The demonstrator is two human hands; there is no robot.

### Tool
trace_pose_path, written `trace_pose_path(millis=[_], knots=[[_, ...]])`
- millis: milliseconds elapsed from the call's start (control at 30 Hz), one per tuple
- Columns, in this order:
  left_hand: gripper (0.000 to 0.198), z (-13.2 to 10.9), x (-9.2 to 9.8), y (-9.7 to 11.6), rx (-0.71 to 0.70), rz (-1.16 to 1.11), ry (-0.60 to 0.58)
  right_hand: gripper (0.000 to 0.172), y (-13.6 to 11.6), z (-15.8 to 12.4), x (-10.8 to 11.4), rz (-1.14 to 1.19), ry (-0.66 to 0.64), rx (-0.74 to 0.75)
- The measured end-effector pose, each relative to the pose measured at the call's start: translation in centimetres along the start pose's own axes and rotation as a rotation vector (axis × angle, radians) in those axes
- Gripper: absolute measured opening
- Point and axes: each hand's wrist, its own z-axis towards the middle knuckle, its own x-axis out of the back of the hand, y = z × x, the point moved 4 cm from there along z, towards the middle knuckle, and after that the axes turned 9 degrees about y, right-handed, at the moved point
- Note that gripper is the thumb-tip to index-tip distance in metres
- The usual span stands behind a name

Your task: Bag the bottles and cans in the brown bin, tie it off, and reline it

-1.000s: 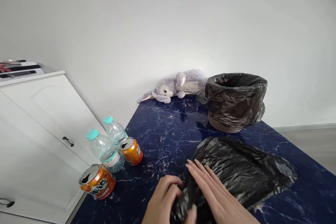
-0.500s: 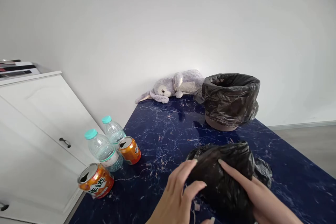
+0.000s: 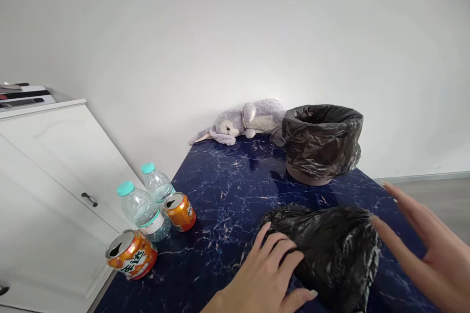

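Observation:
A crumpled black plastic bag (image 3: 336, 249) lies on the dark blue marbled table (image 3: 220, 181). My left hand (image 3: 270, 269) rests at the bag's left side, fingers spread and curved over its edge. To the right is my right hand (image 3: 429, 249), fingers apart, with one fingertip at or very close to the bag's right edge; contact is hard to tell. Behind the bag stands a bin (image 3: 308, 176) lined with another black bag (image 3: 323, 146) folded over its rim.
At the left stand two clear bottles with teal caps, a nearer bottle (image 3: 145, 212) and a farther bottle (image 3: 157, 181), beside two orange cans, one nearer can (image 3: 137, 257) and one farther can (image 3: 181, 212). A plush rabbit (image 3: 235, 122) lies against the wall. A white cabinet (image 3: 55, 166) adjoins.
My right hand has let go of the bag and moved right. The bag has sunk flatter and spread out. My left hand has stayed by its left side, fingers now lower over it.

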Motion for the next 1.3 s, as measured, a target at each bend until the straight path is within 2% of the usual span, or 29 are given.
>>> trace_pose_path(millis=[67, 133, 200, 300, 400, 500, 633, 767, 867, 933, 1033, 1100, 1233, 1300], knots=[[0.054, 0.9, -0.1, 0.4, -0.028, -0.002, 0.023, 0.065, -1.8, -1.2, -1.1, -0.035, -0.095, 0.155], [0.058, 1.8, -0.4, 0.5, -0.056, -0.015, 0.018, 0.065, -2.9, -2.8, -3.0, -0.013, -0.205, 0.323], [0.063, 2.3, -0.9, 0.0, -0.06, -0.032, -0.01, 0.067, -2.8, -4.5, -5.2, -0.062, -0.262, 0.49], [0.066, 2.1, -1.6, -1.4, -0.016, -0.065, -0.079, 0.061, -1.3, -6.8, -7.9, -0.134, -0.27, 0.673], [0.066, 1.4, -1.9, -2.8, 0.036, -0.118, -0.13, 0.062, 0.5, -7.8, -9.4, -0.171, -0.273, 0.676], [0.065, 1.0, -1.7, -4.0, 0.049, -0.154, -0.145, 0.067, 1.6, -7.5, -10.2, -0.188, -0.315, 0.652], [0.054, 1.5, -1.1, -5.8, 0.002, -0.179, -0.089, 0.071, 2.3, -6.4, -10.8, -0.192, -0.397, 0.642], [0.033, 2.0, -0.1, -7.9, 0.03, -0.251, 0.118, 0.068, 1.9, -5.1, -10.5, -0.141, -0.472, 0.561], [0.029, 1.8, 0.6, -8.7, 0.115, -0.343, 0.271, 0.066, 0.1, -4.3, -8.5, -0.106, -0.417, 0.505], [0.029, 1.6, 0.9, -8.8, 0.162, -0.381, 0.325, 0.068, -1.8, -4.4, -6.8, -0.112, -0.395, 0.556], [0.028, 1.5, 1.1, -8.5, 0.203, -0.411, 0.348, 0.074, -4.4, -5.5, -4.9, -0.115, -0.436, 0.784], [0.027, 1.5, 1.2, -8.3, 0.204, -0.427, 0.341, 0.069, -5.1, -6.3, -4.4, -0.109, -0.395, 0.912], [0.022, 1.3, 1.3, -7.8, 0.149, -0.431, 0.298, 0.03, -3.8, -6.9, -4.7, -0.102, -0.312, 0.903], [0.022, 1.1, 1.2, -7.6, 0.108, -0.417, 0.257, 0.024, -3.0, -6.9, -4.7, -0.056, -0.32, 0.857]])
